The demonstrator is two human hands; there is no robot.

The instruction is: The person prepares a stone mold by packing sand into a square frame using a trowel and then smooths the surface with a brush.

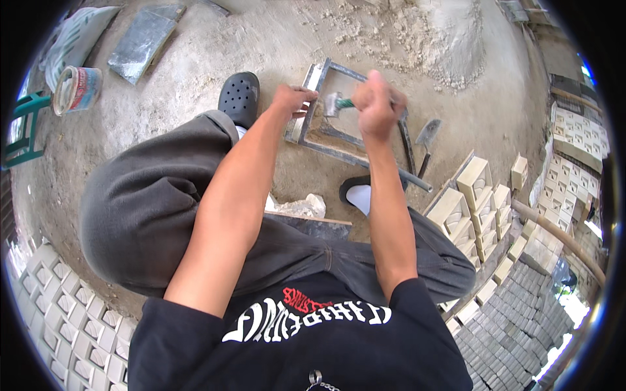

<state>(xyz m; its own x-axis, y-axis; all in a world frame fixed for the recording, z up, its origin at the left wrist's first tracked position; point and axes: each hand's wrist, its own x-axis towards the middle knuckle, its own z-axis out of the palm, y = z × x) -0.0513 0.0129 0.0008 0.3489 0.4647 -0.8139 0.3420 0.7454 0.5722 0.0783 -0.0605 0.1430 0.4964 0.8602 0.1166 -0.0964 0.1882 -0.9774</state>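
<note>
R hand [377, 104] is fisted tight round the green handle of a small metal-headed hammer [334, 103], whose head points to 9 o'clock, over the inside of a rectangular grey metal mould frame [355, 156]. The frame lies flat on the sandy concrete ground [215, 39], approx 12 o'clock from the person's knees. L hand [291, 99] rests palm-down on the frame's left rail, fingers spread narrow, pressing on it; it grips nothing. A black clog shoe [239, 96] sits just beside the L hand at 9 o'clock. A metal trowel [427, 135] lies at 3 o'clock of the frame, near its rail. Cream-coloured cast blocks [479, 195] are stacked at 4 o'clock. A paint tin w/ coloured label [76, 89] stands far off at 9 o'clock. A pile of pale sand [430, 32] is at 1 o'clock.
</note>
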